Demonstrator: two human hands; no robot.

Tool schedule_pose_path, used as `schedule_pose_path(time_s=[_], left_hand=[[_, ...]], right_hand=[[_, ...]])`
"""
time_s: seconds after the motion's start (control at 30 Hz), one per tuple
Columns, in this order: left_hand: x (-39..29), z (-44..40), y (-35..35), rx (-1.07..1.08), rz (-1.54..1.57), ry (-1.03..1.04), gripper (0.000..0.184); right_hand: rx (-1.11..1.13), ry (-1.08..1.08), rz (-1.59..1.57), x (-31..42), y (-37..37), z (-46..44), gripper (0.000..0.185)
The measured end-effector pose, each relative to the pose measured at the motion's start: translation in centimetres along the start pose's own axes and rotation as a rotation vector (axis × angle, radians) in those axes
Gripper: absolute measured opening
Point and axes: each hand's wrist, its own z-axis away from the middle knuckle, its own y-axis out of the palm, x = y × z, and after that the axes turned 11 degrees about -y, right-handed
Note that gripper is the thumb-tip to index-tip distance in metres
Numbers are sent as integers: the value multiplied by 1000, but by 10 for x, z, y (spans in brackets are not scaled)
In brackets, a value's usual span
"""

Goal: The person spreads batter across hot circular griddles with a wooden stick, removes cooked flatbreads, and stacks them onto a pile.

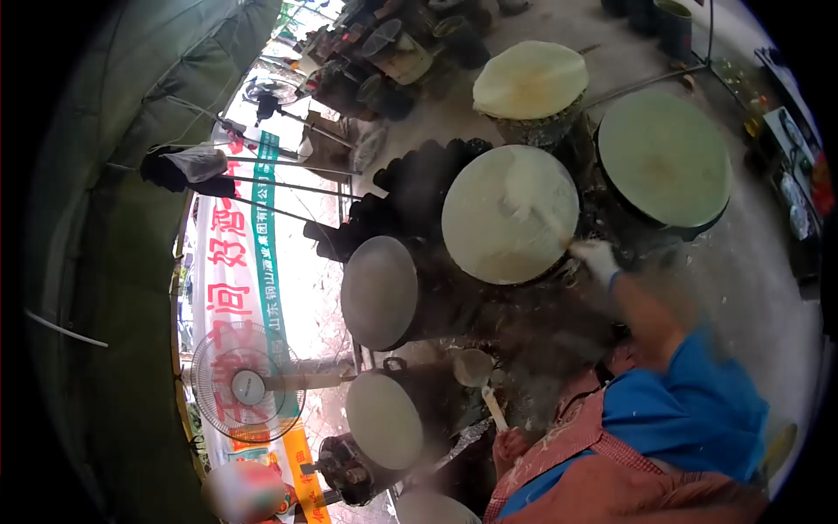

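Observation:
My right hand [597, 260], in a white glove, is closed on the handle of a pale batter spreader [550, 223]. The spreader lies across a round griddle [476, 236] coated in pale batter, with a whiter wet patch near its middle. Below, my left hand [510, 447] is closed around the light handle of a ladle [473, 368]. The ladle's bowl hangs between the griddles. My right forearm is blurred by motion.
Around me stand more round griddles: one with a pancake lifted at its edges [532, 80], a wide coated one [668, 162], a greyish one [380, 293] and a pale one [384, 421]. A standing fan [249, 386] and a printed banner [229, 253] are beyond. Buckets [400, 54] line the floor.

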Motion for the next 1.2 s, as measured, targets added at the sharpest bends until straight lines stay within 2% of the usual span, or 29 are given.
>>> schedule_pose_path(time_s=[0.03,0.13,0.17,0.2,0.23,0.3,0.33,0.4,0.47,0.5,0.63,0.7,0.77,0.8,0.83,0.87,0.9,0.97,1.03,1.07,1.1,1.13,1.17,1.2], left_hand=[[-1,2,3,-5,15,2,30],[1,8,8,-16,61,26,30],[-2,9,10,-17,66,35,30],[-4,10,12,-12,68,49,29],[-6,10,14,-9,83,65,29],[-6,6,18,-8,124,92,29],[-9,3,20,-10,146,98,29],[-25,-7,19,-8,169,97,28],[-67,-18,-7,4,41,12,27],[-78,-29,-3,37,48,-8,28],[-111,-91,59,48,118,-93,32],[-128,-126,91,67,45,-111,32],[-131,-160,120,123,-17,-50,27],[-132,-172,130,56,-62,46,18],[-136,-185,135,-59,-206,97,19],[-141,-200,140,-171,-349,146,19],[-111,-211,165,-281,-519,342,12],[-85,-244,173,-402,-642,492,14],[-99,-266,159,-309,-379,267,20],[-102,-271,148,-271,-249,160,23],[-101,-244,160,-139,-68,-198,35],[-94,-207,151,-47,-372,-71,20],[-81,-176,126,-4,-479,6,23],[-67,-144,102,33,-581,90,35]], right_hand=[[-125,325,-444,18,22,14,25],[125,214,2,68,-33,-7,26],[28,238,-106,56,-44,-19,29],[-15,256,-119,81,-70,-38,27],[-97,260,32,75,-80,-59,26],[-216,-67,489,41,-69,-92,23],[-102,-131,635,34,-59,-97,22],[68,-329,686,47,-55,-90,21],[246,-493,713,58,-67,-78,21],[256,-515,783,57,-79,-75,22],[-70,-328,753,33,-86,-65,21],[156,-433,759,48,-84,-45,20],[132,-385,792,49,-97,-42,20],[18,-305,798,40,-101,-39,20],[-59,-240,842,38,-104,-32,19],[22,-235,960,28,-98,-20,19],[101,-224,1083,19,-93,-3,19],[269,-313,1041,69,-74,32,19],[89,-401,733,77,-46,54,19],[120,-332,689,81,-43,59,19],[148,-262,639,87,-38,60,19],[113,-330,661,115,-51,65,15],[86,-414,662,123,-64,73,13],[49,-507,659,127,-72,77,11]])
